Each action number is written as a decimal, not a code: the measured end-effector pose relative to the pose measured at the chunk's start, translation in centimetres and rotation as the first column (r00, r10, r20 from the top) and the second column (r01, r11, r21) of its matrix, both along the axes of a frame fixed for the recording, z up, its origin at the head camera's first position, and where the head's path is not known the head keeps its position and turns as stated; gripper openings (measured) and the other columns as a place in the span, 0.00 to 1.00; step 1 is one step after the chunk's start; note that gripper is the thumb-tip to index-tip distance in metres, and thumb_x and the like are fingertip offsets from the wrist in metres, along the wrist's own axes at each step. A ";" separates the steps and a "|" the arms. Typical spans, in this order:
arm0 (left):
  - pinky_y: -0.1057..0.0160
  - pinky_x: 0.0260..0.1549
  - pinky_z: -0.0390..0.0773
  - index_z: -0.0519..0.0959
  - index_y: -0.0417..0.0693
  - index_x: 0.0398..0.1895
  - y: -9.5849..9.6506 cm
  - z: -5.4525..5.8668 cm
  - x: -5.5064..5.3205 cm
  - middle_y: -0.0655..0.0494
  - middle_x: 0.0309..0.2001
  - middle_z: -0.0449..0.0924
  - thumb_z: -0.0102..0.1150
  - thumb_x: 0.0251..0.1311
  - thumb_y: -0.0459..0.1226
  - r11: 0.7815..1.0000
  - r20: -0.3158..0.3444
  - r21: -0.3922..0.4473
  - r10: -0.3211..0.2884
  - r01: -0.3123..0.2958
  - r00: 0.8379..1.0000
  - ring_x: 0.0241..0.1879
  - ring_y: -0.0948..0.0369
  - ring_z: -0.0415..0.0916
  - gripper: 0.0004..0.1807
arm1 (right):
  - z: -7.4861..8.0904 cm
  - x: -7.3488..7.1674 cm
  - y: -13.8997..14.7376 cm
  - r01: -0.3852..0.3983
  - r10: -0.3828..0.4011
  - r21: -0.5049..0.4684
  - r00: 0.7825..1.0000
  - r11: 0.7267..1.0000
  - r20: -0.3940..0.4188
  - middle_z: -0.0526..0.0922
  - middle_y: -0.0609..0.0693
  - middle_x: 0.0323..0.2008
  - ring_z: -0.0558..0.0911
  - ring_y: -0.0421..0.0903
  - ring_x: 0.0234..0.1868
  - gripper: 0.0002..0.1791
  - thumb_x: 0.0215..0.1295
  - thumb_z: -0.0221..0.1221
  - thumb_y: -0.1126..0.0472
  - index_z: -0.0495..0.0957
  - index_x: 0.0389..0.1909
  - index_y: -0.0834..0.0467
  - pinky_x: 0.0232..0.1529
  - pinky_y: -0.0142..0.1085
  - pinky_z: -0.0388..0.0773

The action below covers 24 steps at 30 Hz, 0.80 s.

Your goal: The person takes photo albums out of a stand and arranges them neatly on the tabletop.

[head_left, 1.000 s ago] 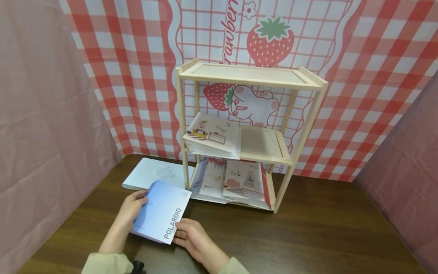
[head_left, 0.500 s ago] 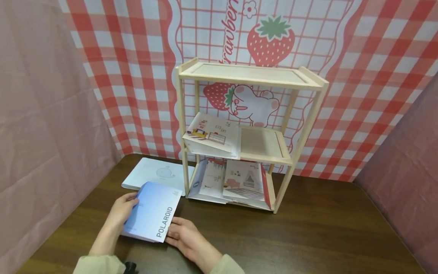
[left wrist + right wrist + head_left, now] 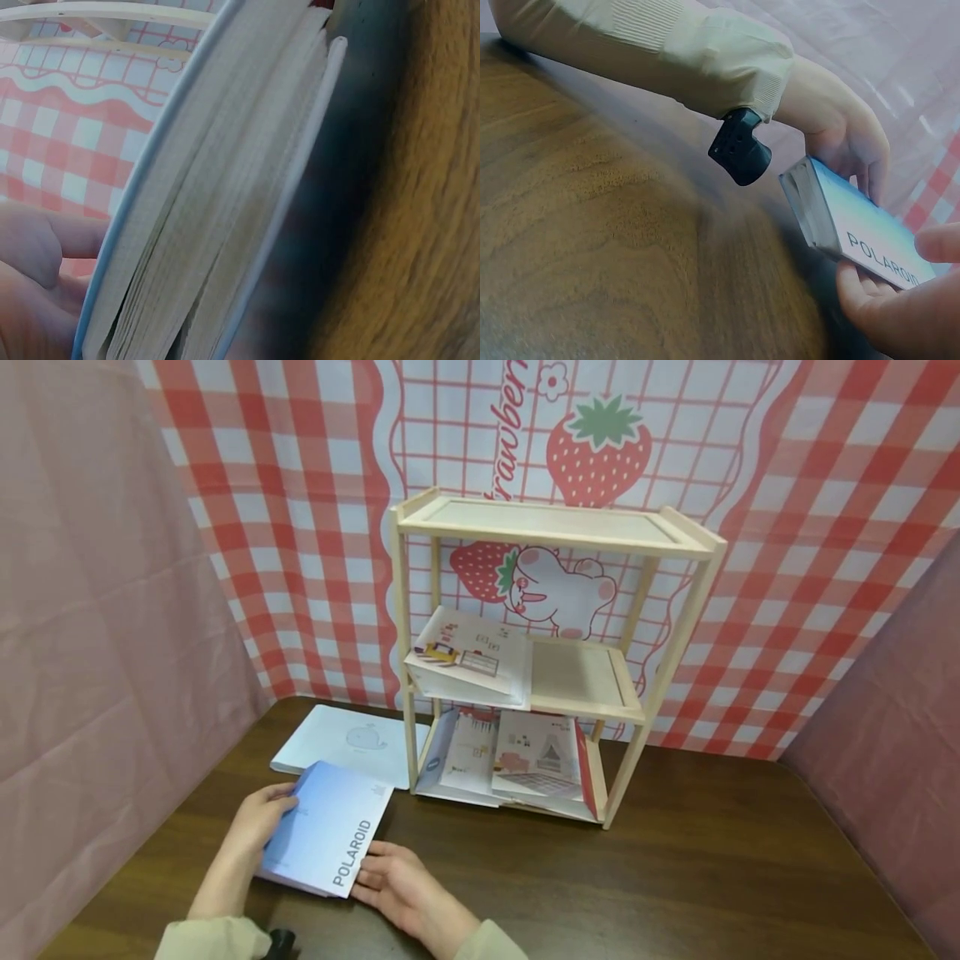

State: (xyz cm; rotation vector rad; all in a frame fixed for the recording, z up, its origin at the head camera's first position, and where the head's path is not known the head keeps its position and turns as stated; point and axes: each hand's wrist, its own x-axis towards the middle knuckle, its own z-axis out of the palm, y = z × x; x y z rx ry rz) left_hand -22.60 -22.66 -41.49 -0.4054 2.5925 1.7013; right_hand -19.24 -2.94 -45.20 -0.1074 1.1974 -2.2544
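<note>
A blue-and-white photo album (image 3: 322,835) marked POLAROID is held tilted over the front left of the table. My left hand (image 3: 258,818) grips its left side, thumb over the cover. At the opposite edge, my right hand (image 3: 397,881) holds the lower right side; in the right wrist view its fingers (image 3: 862,292) lie beneath and the thumb comes over the cover. Thick page edges (image 3: 217,165) between the covers fill the left wrist view, with the left hand's fingers partly hidden behind the cover.
Behind the album lies a pale album (image 3: 360,739) with a whale drawing. A wooden shelf (image 3: 558,547) stands to its right, bearing an illustrated book (image 3: 476,656) on the middle tier and several more below. Checked cloth (image 3: 825,568) hangs behind.
Both hands have carried the album leftward and slightly toward the person. The grip looks the same, and the shelf and its books have stayed put.
</note>
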 end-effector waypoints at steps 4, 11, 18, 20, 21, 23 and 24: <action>0.47 0.52 0.53 0.57 0.29 0.57 -0.2 -0.2 0.0 0.29 0.56 0.54 0.41 0.57 0.36 1.000 0.019 0.000 0.009 -0.009 1.000 0.55 0.41 0.52 0.25 | -0.3 0.1 -0.2 -0.013 0.013 -0.007 1.000 1.000 0.015 0.72 0.62 0.46 0.71 0.52 0.48 0.23 0.54 0.44 0.72 0.58 0.53 0.73 0.51 0.48 0.63; 0.48 0.52 0.53 0.57 0.28 0.56 -0.4 -0.5 -0.1 0.28 0.55 0.55 0.42 0.56 0.34 1.000 0.020 -0.007 0.027 -0.026 0.999 0.55 0.41 0.53 0.25 | -0.7 0.1 -0.3 -0.046 0.047 -0.025 0.999 0.999 0.028 0.72 0.61 0.48 0.71 0.52 0.49 0.22 0.56 0.44 0.70 0.59 0.54 0.72 0.53 0.47 0.61; 0.47 0.55 0.48 0.56 0.27 0.56 -0.8 -0.7 -0.1 0.28 0.57 0.51 0.41 0.57 0.33 0.999 0.047 0.013 0.031 -0.032 0.998 0.57 0.40 0.47 0.25 | -0.8 -0.3 -0.5 -0.072 0.073 -0.044 0.997 0.996 0.018 0.70 0.63 0.49 0.70 0.53 0.50 0.23 0.56 0.43 0.69 0.59 0.54 0.72 0.54 0.47 0.60; 0.47 0.55 0.48 0.56 0.26 0.56 -0.9 -0.8 0.0 0.28 0.57 0.51 0.41 0.57 0.33 0.999 0.043 0.013 0.033 -0.033 0.999 0.57 0.40 0.47 0.25 | -0.9 -0.3 -0.6 -0.068 0.069 -0.038 0.997 0.997 0.021 0.71 0.63 0.48 0.70 0.53 0.50 0.23 0.56 0.43 0.69 0.59 0.54 0.72 0.53 0.48 0.60; 0.47 0.55 0.48 0.56 0.26 0.56 -0.9 -0.8 0.0 0.28 0.56 0.51 0.41 0.57 0.33 0.999 0.041 0.013 0.034 -0.034 0.999 0.57 0.40 0.47 0.25 | -0.9 -0.3 -0.6 -0.066 0.067 -0.035 0.998 0.997 0.020 0.71 0.63 0.48 0.70 0.53 0.50 0.22 0.56 0.43 0.69 0.59 0.54 0.72 0.53 0.48 0.60; 0.47 0.55 0.48 0.56 0.26 0.56 -1.1 -0.8 -0.1 0.28 0.56 0.51 0.41 0.57 0.33 0.999 0.037 0.010 0.041 -0.041 0.998 0.57 0.40 0.47 0.25 | -0.9 -0.4 -0.7 -0.065 0.066 -0.032 0.998 0.997 0.017 0.71 0.63 0.48 0.70 0.54 0.50 0.23 0.57 0.43 0.69 0.59 0.54 0.72 0.54 0.48 0.60; 0.47 0.55 0.49 0.56 0.26 0.56 -1.3 -0.9 -0.1 0.28 0.56 0.52 0.41 0.57 0.33 0.999 0.034 0.004 0.046 -0.047 0.998 0.57 0.40 0.48 0.25 | -0.9 -0.4 -0.7 -0.066 0.067 -0.033 0.998 0.997 0.012 0.70 0.63 0.49 0.69 0.55 0.51 0.23 0.57 0.42 0.68 0.58 0.55 0.72 0.54 0.49 0.59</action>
